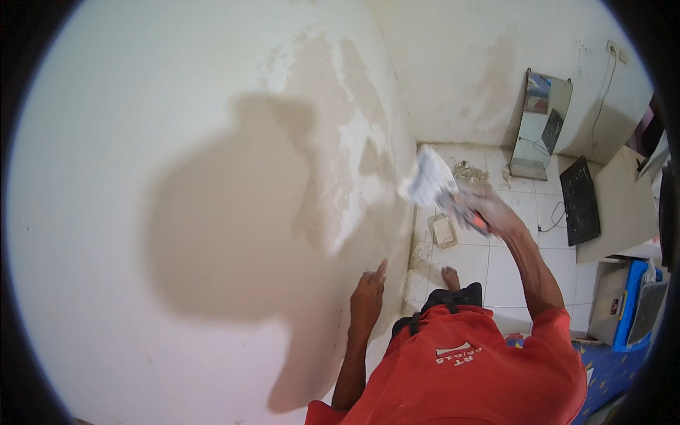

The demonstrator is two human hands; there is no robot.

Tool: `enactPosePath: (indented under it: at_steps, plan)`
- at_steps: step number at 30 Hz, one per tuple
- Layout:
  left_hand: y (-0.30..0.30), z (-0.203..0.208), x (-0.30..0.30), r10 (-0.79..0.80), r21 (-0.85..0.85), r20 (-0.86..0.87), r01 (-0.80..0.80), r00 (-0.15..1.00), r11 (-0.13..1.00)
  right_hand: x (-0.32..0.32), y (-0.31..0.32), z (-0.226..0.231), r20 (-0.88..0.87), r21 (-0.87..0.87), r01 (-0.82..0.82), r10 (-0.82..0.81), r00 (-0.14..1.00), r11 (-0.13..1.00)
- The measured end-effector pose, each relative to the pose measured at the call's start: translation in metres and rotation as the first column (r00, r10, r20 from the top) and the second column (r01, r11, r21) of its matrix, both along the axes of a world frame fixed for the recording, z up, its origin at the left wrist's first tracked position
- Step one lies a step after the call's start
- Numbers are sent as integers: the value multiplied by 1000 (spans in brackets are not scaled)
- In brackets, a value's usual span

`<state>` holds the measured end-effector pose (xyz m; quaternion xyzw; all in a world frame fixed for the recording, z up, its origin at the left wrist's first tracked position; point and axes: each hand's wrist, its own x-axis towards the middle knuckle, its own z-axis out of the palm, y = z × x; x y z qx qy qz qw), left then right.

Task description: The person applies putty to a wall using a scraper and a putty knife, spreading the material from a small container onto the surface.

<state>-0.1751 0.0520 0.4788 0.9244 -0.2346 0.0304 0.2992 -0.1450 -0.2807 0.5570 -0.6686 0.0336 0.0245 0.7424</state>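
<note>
Right hand: bare right hand (490, 207), a bit blurred, gripping dark, orange-marked handle of broad flat scraper w/ white-smeared blade (431, 178)
Scraper pos: held up over floor's left edge, nr far L corner, blade just beside left wall; contact w/ wall can't tell
Left hand: bare left hand (367, 301), nothing gripped, one finger extended, others partly bent, up against or v close to white left wall w/ beige-grey patches (106, 212); touch can't tell
Tub: small pale rect plastic tub (445, 232) on white tiled floor (467, 263), nr its L edge, below scraper; contents too small to tell
Box: blue plastic box-like thing (626, 319) toward floor's R edge; inside can't tell
Debris: loose grey-brown crumbs (467, 171) nr floor's far L corner
Far edge: tall rect mirror (540, 127) leaning on far wall
R side: flat black rect panel (579, 202) upright against pale board (620, 205)
Room: strip of tiles btw tub & black panel; bare foot (450, 278) nr tub, on near side
</note>
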Motion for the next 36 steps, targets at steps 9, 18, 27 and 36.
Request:
enactPosePath:
  at_steps: [9,18,27,36]
  plan:
    - [20,-44,-47,57,-132,-434,-126,899,983,175,59,36,306,-107,169,-130,943,980]
    - [48,-69,-70,143,-178,-558,-286,817,942,206,103,24,385,-225,402,-298,874,888]
    - [48,-79,-64,120,-176,-584,-270,803,947,168,152,8,578,-314,421,-181,796,851]
    - [37,-72,-59,109,-216,-570,-276,815,937,199,75,6,224,174,146,-184,957,974]
